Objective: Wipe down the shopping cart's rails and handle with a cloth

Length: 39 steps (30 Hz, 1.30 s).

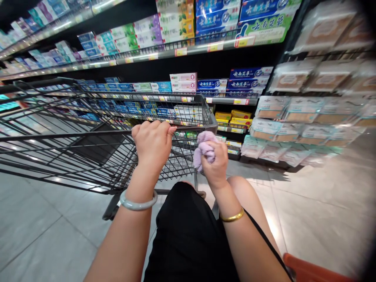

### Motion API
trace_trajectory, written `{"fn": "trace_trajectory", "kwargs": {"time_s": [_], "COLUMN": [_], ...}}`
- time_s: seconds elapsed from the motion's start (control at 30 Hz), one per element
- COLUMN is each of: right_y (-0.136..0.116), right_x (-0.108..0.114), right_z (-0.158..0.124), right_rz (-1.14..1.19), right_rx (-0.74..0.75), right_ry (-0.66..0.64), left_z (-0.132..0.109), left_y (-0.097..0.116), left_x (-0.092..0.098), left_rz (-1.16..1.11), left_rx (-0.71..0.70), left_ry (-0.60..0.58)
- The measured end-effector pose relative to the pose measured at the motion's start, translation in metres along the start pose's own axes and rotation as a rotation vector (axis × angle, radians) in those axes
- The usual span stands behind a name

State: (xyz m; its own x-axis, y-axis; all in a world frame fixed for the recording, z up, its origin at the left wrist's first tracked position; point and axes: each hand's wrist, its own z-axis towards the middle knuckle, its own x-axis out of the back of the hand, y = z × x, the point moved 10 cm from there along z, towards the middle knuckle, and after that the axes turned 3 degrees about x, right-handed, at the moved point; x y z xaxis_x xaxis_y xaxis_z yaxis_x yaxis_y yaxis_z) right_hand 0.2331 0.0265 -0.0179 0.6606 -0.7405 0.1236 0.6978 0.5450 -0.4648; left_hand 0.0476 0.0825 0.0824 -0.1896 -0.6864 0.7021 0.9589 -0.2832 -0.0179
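Observation:
A black wire shopping cart (108,135) stands right in front of my knees. My left hand (154,143), a pale bangle on its wrist, is wrapped over the cart's top rail with the knuckles up. A crumpled lilac cloth (202,150) is bunched in my right hand (216,162), beside the cart's near right corner. A gold bangle is on that wrist. The fingertips of the right hand are partly hidden by the cloth.
Shelves of boxed toothpaste (213,86) run along behind the cart. Packs on hooks (305,109) hang at the right. Grey floor tiles (317,219) lie below, and an orange-red object (314,270) shows at the bottom right edge.

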Motion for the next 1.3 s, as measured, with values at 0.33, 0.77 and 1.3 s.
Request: {"fn": "trace_trajectory", "kwargs": {"time_s": [0.33,0.77,1.3], "right_y": [-0.014,-0.003,-0.014], "right_x": [-0.036,-0.032,-0.005], "right_z": [-0.009,-0.008,0.016], "right_rz": [0.016,-0.020,-0.109], "right_rx": [-0.003,-0.008,0.343], "right_ry": [-0.295,-0.349,-0.402], "left_z": [-0.001,-0.001,-0.004], "left_y": [0.001,0.004,0.004], "left_x": [0.001,0.003,0.006], "left_rz": [0.027,0.007,-0.068], "left_rx": [-0.006,-0.005,-0.012], "left_ry": [0.018,0.057,0.078]}}
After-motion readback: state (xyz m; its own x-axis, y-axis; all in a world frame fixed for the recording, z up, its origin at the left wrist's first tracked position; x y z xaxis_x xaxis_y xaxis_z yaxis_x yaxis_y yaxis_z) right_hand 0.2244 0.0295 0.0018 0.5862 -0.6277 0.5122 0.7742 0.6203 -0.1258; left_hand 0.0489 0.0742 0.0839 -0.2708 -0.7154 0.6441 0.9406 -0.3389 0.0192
